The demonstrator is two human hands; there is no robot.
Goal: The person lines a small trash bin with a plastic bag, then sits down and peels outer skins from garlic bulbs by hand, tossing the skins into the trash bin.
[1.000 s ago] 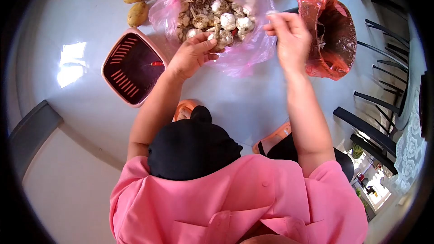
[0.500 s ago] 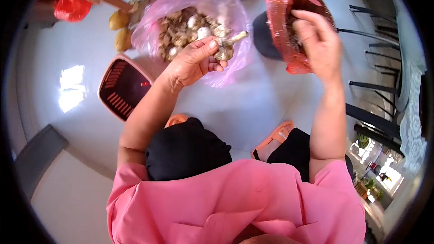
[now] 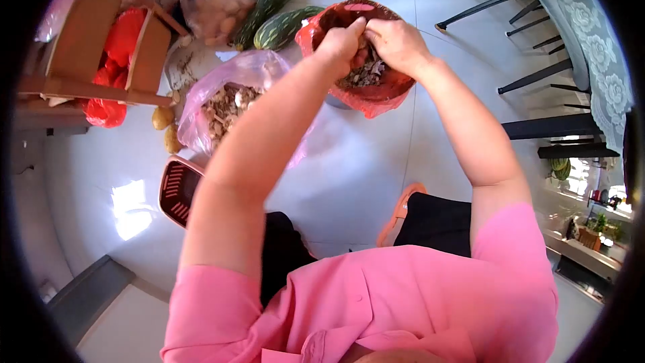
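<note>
My left hand (image 3: 339, 46) and my right hand (image 3: 400, 46) meet over the bin lined with a red plastic bag (image 3: 384, 102). Their fingers are closed and the thumbs almost touch. The garlic bulb seen in my left hand half a second ago is mostly hidden between the fingers of both hands. Below them, dry garlic skins and scraps (image 3: 368, 75) lie inside the red bag. To the left, an open pink plastic bag (image 3: 195, 104) holds several garlic bulbs (image 3: 225, 109), partly covered by my left forearm.
A pink slotted basket (image 3: 180, 189) stands on the floor beside my left arm. Striped green squashes (image 3: 285, 28) and a clear bag of brownish round things (image 3: 218, 7) lie beyond. Yellow fruits (image 3: 162, 118) sit near a wooden stand (image 3: 80, 40). Chair legs (image 3: 537, 77) and a lace-covered table (image 3: 588, 27) are at right.
My left hand has moved right from above the pink bag to the red-lined bin, carrying the garlic bulb. My right hand has come against it. The view has shifted right.
</note>
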